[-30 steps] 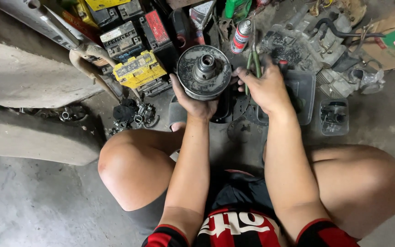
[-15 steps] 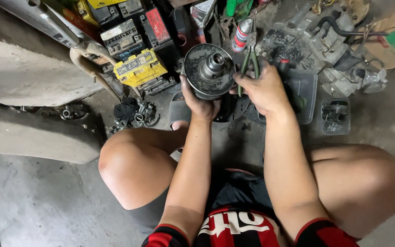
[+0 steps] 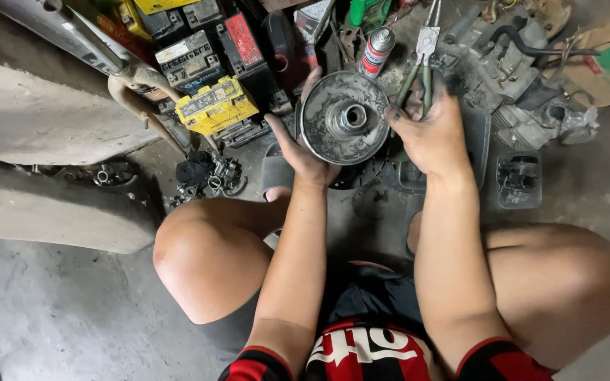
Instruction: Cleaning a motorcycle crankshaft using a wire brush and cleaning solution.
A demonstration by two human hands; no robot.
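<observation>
While squatting with knees spread, holds a round grey disc (image 3: 344,118) up in front, above the floor (image 3: 58,317) and between the two hands. Tilts its greasy face toward the camera, with the raised hub at its centre in plain view. Cups the disc's left and lower rim in the left hand (image 3: 298,152), palm under, fingertips curling over the top edge: a left grip clasped on the disc. Keeps the right hand (image 3: 432,134) just beside the disc's right rim, fingers bent and touching or nearly touching that edge; cannot tell which. Closes that right grip around the green handles of pliers (image 3: 421,60), with the metal nose pointing away, toward the top of the view.

Just beyond the disc, a spray can (image 3: 375,51) with a red and white label, lying near the pliers' handles. To the left of the disc, a yellow battery (image 3: 214,106), with more batteries (image 3: 245,39) in black and grey stacked close behind it. Below the yellow battery, on the floor, a small heap of dark metal parts (image 3: 213,176), near the left knee. Right of the right hand, a clear tray (image 3: 518,180) holding a dark part, and behind it a grimy grey engine block (image 3: 503,70) with a black hose. Far left, pale concrete steps (image 3: 30,120) with a metal pipe (image 3: 128,77) leaning across them. Under both arms, bare knees and a red and black shirt.
</observation>
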